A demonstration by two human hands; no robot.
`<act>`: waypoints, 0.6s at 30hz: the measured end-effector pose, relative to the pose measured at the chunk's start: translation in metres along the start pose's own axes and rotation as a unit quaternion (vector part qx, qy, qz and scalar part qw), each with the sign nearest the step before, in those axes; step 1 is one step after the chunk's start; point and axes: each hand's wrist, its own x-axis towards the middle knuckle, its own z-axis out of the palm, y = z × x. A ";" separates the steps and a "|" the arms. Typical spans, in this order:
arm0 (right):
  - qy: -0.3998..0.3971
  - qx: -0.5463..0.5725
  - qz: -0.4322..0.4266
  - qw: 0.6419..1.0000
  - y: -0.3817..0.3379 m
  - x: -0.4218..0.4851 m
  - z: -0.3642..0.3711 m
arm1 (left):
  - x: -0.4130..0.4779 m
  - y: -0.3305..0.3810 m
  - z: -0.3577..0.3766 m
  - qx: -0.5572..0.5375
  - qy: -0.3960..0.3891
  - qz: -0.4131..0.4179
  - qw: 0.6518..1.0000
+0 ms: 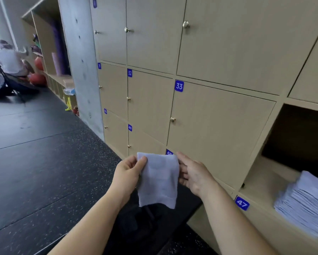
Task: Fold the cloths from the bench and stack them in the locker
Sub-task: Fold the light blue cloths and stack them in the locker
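You hold one pale lavender cloth (pixel 158 179) up in front of you with both hands, low before the wall of wooden lockers. Your left hand (pixel 127 173) pinches the cloth's upper left corner, thumb on the near face and the other fingers curled behind it. Your right hand (pixel 195 173) is at the opposite edge, thumb up by the upper right corner and the fingers reaching in behind the fabric. The hands are apart, with the width of the cloth between them, and both grip it. The cloth hangs down from that top edge as a narrow, roughly folded panel, its lower hem free and slightly uneven.

Below the cloth and your forearms lies the dark table (pixel 184 210), running along the foot of the lockers; something dark sits on it under the cloth, too dim to make out.

To your right one open locker (pixel 265 177) has a stack of folded cloths (pixel 305 201) of the same pale colour on its floor, toward the right side. Just under that opening is a blue label reading 47 (pixel 242 203). The closed door marked 33 (pixel 219 129) is straight ahead above your hands.

Far off to the left, past a grey concrete pillar (pixel 79 61), another person (pixel 9 61) sits near some red balls (pixel 38 78) on the black speckled floor (pixel 44 162)
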 end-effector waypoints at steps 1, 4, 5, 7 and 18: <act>0.007 -0.030 0.041 0.999 -0.005 -0.005 -0.002 | -0.002 0.007 0.003 -0.009 -0.002 0.006 1.000; -0.023 -0.079 0.104 0.991 -0.017 -0.019 -0.003 | -0.009 0.022 0.008 0.003 -0.001 0.030 1.000; -0.026 -0.077 0.102 0.991 -0.020 -0.023 -0.002 | -0.010 0.024 0.007 0.012 0.002 0.035 0.999; -0.013 -0.054 0.066 0.996 -0.024 -0.030 -0.001 | -0.014 0.030 0.007 0.015 0.007 0.035 0.999; 0.077 -0.026 -0.152 0.985 -0.038 -0.053 0.008 | -0.024 0.044 -0.001 0.050 0.017 0.029 0.998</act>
